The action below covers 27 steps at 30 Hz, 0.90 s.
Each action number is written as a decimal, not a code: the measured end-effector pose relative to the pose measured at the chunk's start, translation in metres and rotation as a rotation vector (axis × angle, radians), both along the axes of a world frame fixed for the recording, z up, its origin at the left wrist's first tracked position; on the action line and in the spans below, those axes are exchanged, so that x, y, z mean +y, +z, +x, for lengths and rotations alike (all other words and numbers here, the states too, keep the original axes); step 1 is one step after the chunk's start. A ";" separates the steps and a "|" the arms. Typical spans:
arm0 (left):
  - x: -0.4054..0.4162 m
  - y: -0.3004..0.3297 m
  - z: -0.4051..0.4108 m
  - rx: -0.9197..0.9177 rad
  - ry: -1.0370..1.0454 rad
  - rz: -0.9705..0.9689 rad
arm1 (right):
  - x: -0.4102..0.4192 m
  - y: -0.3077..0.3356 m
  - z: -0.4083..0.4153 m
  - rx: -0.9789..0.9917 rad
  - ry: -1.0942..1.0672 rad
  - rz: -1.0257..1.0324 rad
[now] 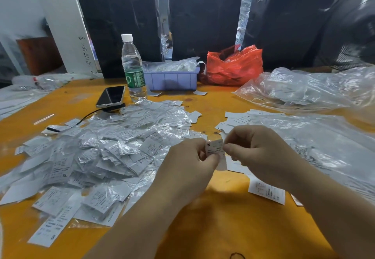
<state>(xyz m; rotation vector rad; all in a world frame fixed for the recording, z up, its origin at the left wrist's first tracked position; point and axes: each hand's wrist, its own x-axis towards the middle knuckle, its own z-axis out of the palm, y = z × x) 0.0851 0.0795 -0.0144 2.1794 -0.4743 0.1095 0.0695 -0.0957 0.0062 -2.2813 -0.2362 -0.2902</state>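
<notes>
Yellow desk [223, 218] with a heap of bagged tags [101, 153] at left. Above its centre, the left hand [188, 163] and right hand [257, 151] pinch one small white tag [214, 147] marked M, apparently a size label, both grips grasping it; finer print is unreadable.

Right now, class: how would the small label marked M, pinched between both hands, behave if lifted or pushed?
Probably very light: the left hand and right hand pinch the label with fingers alone. Likely floppy, being thin like the bent ones in the pile. If sleeved in glossy film like those, perhaps slippery.
</notes>
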 end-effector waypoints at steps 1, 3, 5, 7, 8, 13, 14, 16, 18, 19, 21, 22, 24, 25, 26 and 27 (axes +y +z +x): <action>-0.001 0.000 -0.001 -0.008 0.015 0.012 | 0.000 0.000 -0.001 -0.059 -0.043 -0.086; -0.003 0.000 -0.002 -0.014 0.028 0.006 | -0.001 0.003 -0.003 -0.159 -0.129 -0.193; -0.004 -0.001 -0.003 -0.007 0.010 -0.006 | -0.006 0.008 -0.004 -0.219 -0.227 -0.262; -0.008 -0.001 -0.006 0.022 -0.034 -0.025 | -0.013 0.015 -0.008 -0.199 -0.324 -0.362; -0.010 -0.001 -0.008 0.034 -0.056 -0.037 | -0.017 0.018 -0.011 -0.158 -0.371 -0.433; -0.021 -0.003 -0.015 0.013 -0.138 -0.023 | -0.025 0.028 -0.030 0.027 -0.496 -0.696; -0.023 -0.004 -0.017 0.008 -0.150 -0.011 | -0.027 0.028 -0.031 0.060 -0.504 -0.714; -0.024 -0.004 -0.019 -0.009 -0.163 0.008 | -0.030 0.026 -0.033 0.140 -0.509 -0.730; -0.025 -0.005 -0.019 -0.028 -0.165 0.020 | -0.034 0.024 -0.032 0.208 -0.519 -0.724; -0.024 -0.005 -0.019 -0.035 -0.164 0.024 | -0.035 0.023 -0.031 0.232 -0.534 -0.720; -0.024 -0.005 -0.018 -0.037 -0.160 0.024 | -0.036 0.022 -0.030 0.293 -0.561 -0.742; -0.024 -0.006 -0.018 -0.036 -0.162 0.022 | -0.036 0.023 -0.030 0.330 -0.568 -0.774; -0.024 -0.006 -0.018 -0.031 -0.169 0.020 | -0.035 0.023 -0.030 0.395 -0.565 -0.831; -0.023 -0.006 -0.018 -0.026 -0.173 0.019 | -0.036 0.022 -0.030 0.414 -0.565 -0.851; -0.023 -0.006 -0.018 -0.021 -0.178 0.015 | -0.036 0.022 -0.030 0.426 -0.567 -0.860; -0.023 -0.006 -0.018 -0.017 -0.184 0.011 | -0.036 0.021 -0.029 0.415 -0.567 -0.853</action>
